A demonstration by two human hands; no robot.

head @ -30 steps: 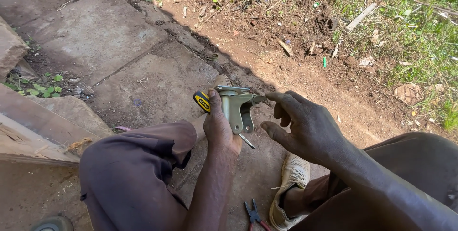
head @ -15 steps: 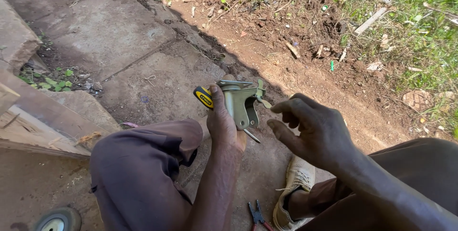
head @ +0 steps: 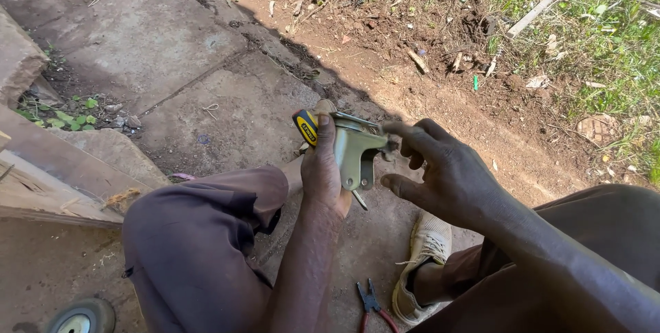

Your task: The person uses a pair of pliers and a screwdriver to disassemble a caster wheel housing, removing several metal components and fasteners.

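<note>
Concrete slabs with dirt and grass beyond, someone sitting low working on a part.

Left hand point(head: 328, 168) is clenched round a grey metal bracket point(head: 357, 151) and a yellow-and-black handled tool point(head: 306, 127), held up over the knees. Right hand point(head: 440, 168) has fingers point(head: 402, 129) spread, tips touching the bracket's right end. Red pliers point(head: 371, 303) lie on the ground near a shoe point(head: 423, 264).

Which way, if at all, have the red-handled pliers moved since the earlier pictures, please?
No. The pliers lie just left of the white shoe, exactly as before.

Sunlit concrete slabs point(head: 165, 44), littered dirt point(head: 426, 79)
</note>
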